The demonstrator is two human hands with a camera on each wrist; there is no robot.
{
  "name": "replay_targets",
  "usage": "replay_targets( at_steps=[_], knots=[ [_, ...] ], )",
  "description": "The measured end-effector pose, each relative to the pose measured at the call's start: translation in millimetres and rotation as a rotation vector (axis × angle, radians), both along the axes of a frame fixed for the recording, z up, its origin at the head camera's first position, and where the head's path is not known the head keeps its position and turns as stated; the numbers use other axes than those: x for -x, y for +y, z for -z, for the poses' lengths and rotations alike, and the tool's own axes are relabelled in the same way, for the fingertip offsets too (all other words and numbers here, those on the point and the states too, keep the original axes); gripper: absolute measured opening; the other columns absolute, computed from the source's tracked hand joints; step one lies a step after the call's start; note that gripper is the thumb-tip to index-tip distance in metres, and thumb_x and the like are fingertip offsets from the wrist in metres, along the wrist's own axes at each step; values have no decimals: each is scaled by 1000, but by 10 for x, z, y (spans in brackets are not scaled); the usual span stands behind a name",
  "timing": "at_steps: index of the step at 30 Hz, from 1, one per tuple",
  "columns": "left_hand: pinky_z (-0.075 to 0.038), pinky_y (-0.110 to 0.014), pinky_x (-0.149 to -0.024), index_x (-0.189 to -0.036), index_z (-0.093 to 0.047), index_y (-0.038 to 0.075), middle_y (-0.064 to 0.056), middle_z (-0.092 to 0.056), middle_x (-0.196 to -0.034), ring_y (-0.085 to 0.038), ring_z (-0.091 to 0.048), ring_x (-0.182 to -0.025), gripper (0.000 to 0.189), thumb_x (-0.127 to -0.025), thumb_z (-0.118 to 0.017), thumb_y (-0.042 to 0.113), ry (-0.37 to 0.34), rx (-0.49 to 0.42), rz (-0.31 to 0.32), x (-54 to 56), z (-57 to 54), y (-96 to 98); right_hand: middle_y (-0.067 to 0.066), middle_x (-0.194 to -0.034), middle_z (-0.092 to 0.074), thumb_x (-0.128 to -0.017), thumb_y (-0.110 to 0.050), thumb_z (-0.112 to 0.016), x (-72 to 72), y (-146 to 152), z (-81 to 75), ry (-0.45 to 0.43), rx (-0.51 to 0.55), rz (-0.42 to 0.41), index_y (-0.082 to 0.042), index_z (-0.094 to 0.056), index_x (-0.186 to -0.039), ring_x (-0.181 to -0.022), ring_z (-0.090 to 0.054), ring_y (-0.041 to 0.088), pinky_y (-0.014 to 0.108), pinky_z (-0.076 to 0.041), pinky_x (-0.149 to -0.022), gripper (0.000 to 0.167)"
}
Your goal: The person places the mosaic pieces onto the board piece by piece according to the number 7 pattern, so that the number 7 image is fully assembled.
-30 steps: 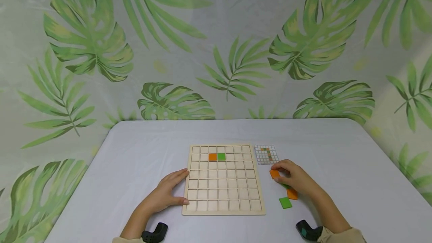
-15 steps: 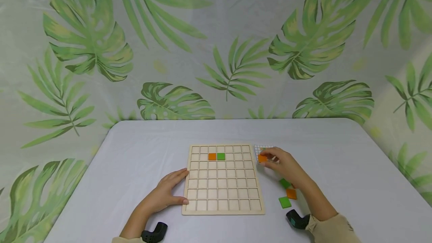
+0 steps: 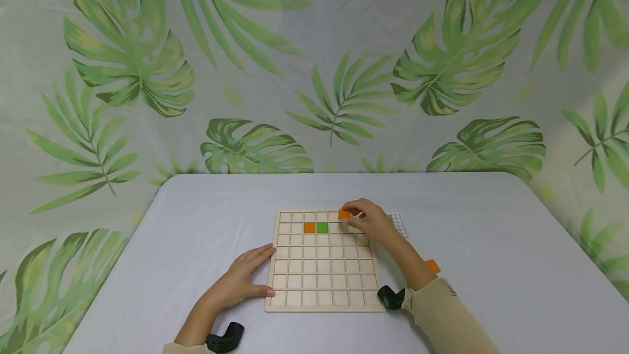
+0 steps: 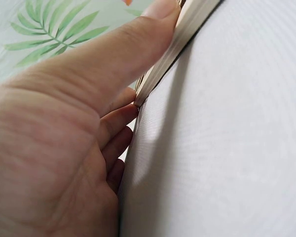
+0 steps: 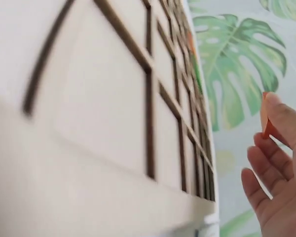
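Note:
In the head view my right hand [image 3: 369, 222] pinches an orange square tile [image 3: 344, 214] between thumb and fingers, held above the upper right part of the wooden grid board [image 3: 325, 308]. The right wrist view shows this orange tile [image 5: 265, 116] edge-on at the fingertips, apart from the board. My left hand [image 3: 241, 283] rests along the board's left edge, fingers spread and fairly straight, thumb near the lower left corner. In the left wrist view its thumb [image 4: 133, 44] lies against the board's edge. On the board, an orange tile [image 3: 309, 227] and a green tile [image 3: 321, 227] sit side by side.
A small printed grid card [image 3: 399, 224] lies right of the board, partly hidden by my right hand. Another orange tile [image 3: 432, 265] shows beside the right forearm, which hides the table around it. A patterned leaf cloth [image 3: 344, 97] hangs behind the white table [image 3: 206, 206].
My right hand has picked up the orange tile from the table and carried it left and up, past the card, over the board. My left hand has stayed in place.

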State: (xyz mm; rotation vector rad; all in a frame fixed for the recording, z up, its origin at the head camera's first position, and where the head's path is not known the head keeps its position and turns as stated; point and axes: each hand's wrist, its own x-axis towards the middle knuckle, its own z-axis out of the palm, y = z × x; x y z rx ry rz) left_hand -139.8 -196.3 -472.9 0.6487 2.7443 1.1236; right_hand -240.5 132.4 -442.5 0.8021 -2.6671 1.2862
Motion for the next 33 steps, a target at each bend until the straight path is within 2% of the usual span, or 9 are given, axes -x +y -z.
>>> replay_targets(
  at_steps=[5,9,14,19,23,27,33],
  knots=[
    [-15,-57,-100,-137,-38,8,-8,-32,-142,-35,-21,-129,91,-63,-74,47,-1,-9,4,-1,-5,4,2,-105,-57,-83,-16,-65,30,-111,131,-128,1,-22,-5,-60,-111,-92,-53,18,31,-46,-78,30],
    [-15,-57,-100,-137,-39,8,-8,-32,-142,-35,-22,-129,91,-63,-74,47,1,-8,3,1,-6,7,2,-107,-56,-83,-15,-64,30,-158,204,-167,-9,-11,-5,-60,-110,-99,-52,18,33,-44,-84,29],
    [-16,-57,-99,-137,-39,9,-7,-32,-142,-34,-22,-129,91,-62,-75,47,-3,-4,-6,2,2,4,2,-102,-55,-81,-14,-67,45,-188,246,-133,-48,-5,-8,-63,-103,-96,-51,18,34,-43,-84,23],
    [-16,-58,-99,-137,-39,9,-7,-32,-142,-35,-22,-129,91,-62,-74,48,-7,-9,-10,1,13,-3,-1,-99,-53,-79,-20,-69,41,-214,241,-104,-118,-9,-12,-64,-102,-94,-49,17,36,-42,-83,26],
    [-16,-58,-99,-137,-39,9,-7,-32,-142,-34,-22,-129,91,-62,-74,48,-8,-14,-10,1,17,-3,1,-103,-53,-79,-20,-69,10,-199,196,-131,-106,-26,-10,-62,-111,-97,-49,19,37,-42,-85,35],
    [-16,-57,-99,-137,-39,9,-6,-32,-142,-34,-22,-129,91,-62,-74,48,-9,-16,-8,3,21,-2,9,-111,-53,-81,-17,-67,-22,-138,86,-132,-60,-49,-4,-54,-121,-101,-50,25,39,-42,-86,44],
    [-16,-57,-99,-137,-39,9,-7,-32,-142,-34,-22,-129,92,-62,-74,49,-8,-13,-6,8,18,-4,13,-115,-53,-81,-20,-67,-133,84,-135,-64,11,-55,-4,-51,-124,-104,-48,32,44,-41,-86,49]
  ],
)
